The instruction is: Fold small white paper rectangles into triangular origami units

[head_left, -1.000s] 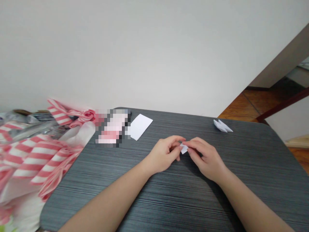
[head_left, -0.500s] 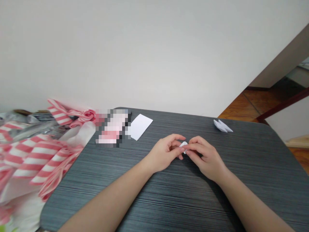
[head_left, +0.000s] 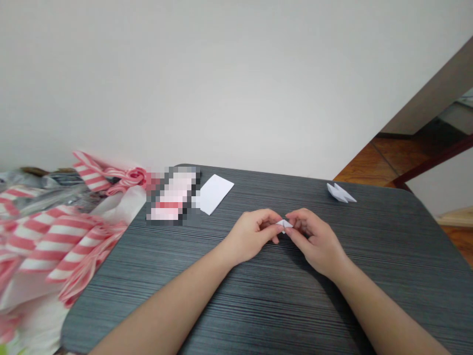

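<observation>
A small piece of folded white paper [head_left: 284, 225] is pinched between both hands above the middle of the table. My left hand [head_left: 254, 235] grips its left side with thumb and fingers. On the right side, my right hand [head_left: 315, 240] holds it the same way, thumb in front and fingers behind. The paper's visible face looks triangular, with a crease or gap near its middle; the fingertips cover its ends. Farther back on the right lies a pointed, folded white paper piece [head_left: 340, 193], apart from my hands.
The dark wood-grain table [head_left: 236, 301] stands against a pale wall. At its back left lie a flat white stack of paper [head_left: 217, 193] and a pixelated, phone-like object [head_left: 173, 195]. Pink-and-white striped cloth [head_left: 62, 239] is heaped beyond the left edge. Wooden floor [head_left: 369, 160] shows at right.
My right fingers have shifted from across the front of the folded paper to its right end. More of its face now shows, with a triangular outline. Other objects stay put.
</observation>
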Action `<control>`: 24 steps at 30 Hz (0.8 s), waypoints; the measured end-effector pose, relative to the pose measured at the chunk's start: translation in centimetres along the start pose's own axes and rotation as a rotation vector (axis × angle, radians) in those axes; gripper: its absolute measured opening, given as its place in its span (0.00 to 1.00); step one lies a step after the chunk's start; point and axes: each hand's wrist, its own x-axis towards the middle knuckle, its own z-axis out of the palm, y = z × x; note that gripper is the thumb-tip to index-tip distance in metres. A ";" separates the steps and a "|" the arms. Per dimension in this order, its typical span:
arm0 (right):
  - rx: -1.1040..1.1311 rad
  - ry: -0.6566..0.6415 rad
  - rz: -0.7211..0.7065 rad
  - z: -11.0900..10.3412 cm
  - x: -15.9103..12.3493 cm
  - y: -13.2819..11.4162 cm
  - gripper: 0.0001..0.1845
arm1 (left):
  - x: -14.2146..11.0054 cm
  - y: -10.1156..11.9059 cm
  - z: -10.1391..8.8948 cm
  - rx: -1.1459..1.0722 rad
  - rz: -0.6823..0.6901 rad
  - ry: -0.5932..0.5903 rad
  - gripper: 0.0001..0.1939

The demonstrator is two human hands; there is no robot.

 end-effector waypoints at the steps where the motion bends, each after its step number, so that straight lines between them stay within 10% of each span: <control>1: 0.005 0.001 0.008 0.0 0.0 0.0 0.10 | 0.0 0.0 0.0 0.009 0.003 0.001 0.05; 24: -0.247 -0.133 -0.019 -0.6 0.8 -1.8 0.13 | -0.2 0.2 -0.2 0.288 0.074 0.047 0.08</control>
